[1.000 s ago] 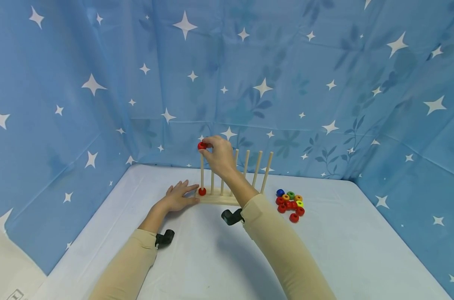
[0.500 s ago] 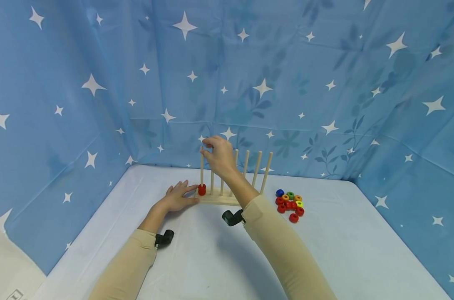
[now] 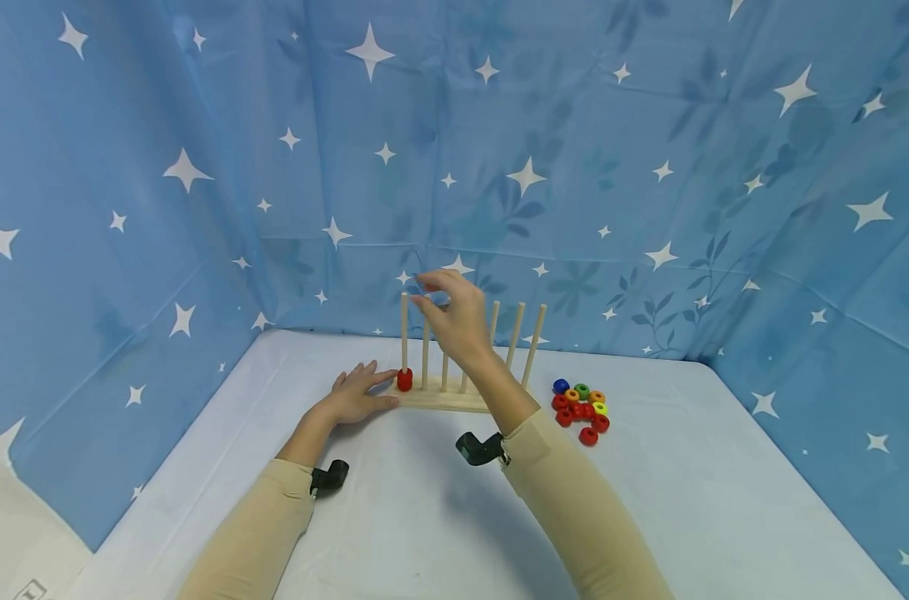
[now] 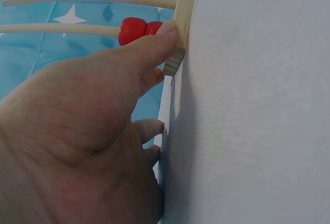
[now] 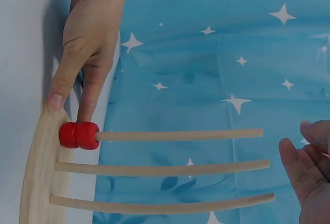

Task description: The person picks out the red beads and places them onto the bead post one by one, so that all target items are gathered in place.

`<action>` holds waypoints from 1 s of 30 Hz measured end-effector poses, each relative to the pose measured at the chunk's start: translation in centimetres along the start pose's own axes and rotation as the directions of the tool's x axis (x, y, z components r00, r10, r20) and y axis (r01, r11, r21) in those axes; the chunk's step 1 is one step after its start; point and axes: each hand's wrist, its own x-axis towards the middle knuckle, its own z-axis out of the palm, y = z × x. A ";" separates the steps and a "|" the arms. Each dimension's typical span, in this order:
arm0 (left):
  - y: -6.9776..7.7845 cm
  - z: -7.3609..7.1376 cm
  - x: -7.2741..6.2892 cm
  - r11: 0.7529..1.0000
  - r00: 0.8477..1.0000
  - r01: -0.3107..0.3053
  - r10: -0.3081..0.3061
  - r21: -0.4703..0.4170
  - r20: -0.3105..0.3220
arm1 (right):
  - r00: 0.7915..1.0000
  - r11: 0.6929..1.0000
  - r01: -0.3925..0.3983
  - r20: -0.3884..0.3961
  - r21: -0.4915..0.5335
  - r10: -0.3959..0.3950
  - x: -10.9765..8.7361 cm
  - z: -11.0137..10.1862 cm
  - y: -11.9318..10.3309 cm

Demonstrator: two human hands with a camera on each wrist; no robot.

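A wooden peg stand [image 3: 442,400] with several upright pegs stands on the table. Two red beads [image 3: 405,380] sit stacked at the bottom of its leftmost peg [image 3: 405,333]. At the stand's left end, my left hand [image 3: 352,396] holds the base between thumb and forefinger, its other fingers spread; the thumb [image 4: 154,46] lies beside the lower bead in the left wrist view. My right hand [image 3: 457,312] is raised near the peg tops, thumb and forefinger apart with nothing between them. The right wrist view shows its fingertips [image 5: 290,152] just off the peg ends.
Right of the stand lies a loose group of beads: several red ones [image 3: 589,436], a blue one [image 3: 561,386], a green one [image 3: 582,391], a yellow one [image 3: 600,408] and orange ones [image 3: 597,397]. A blue star-patterned curtain [image 3: 525,233] surrounds the white table [image 3: 686,483].
My right hand let go of a red bead at the leftmost peg's top; it dropped onto the red bead below. That hand has since moved slightly right. My left hand stayed put.
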 end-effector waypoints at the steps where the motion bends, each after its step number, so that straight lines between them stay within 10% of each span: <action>1: -0.1 0.1 0.1 1.000 1.000 -0.002 0.002 0.000 -0.004 | 1.000 1.000 -0.001 -0.009 0.017 0.001 -0.2 -0.1 0.0; 30: 0.1 0.2 -0.1 1.000 1.000 -0.012 0.012 -0.002 -0.020 | 0.995 0.992 -0.044 -0.084 0.117 0.054 -4.6 -2.6 0.9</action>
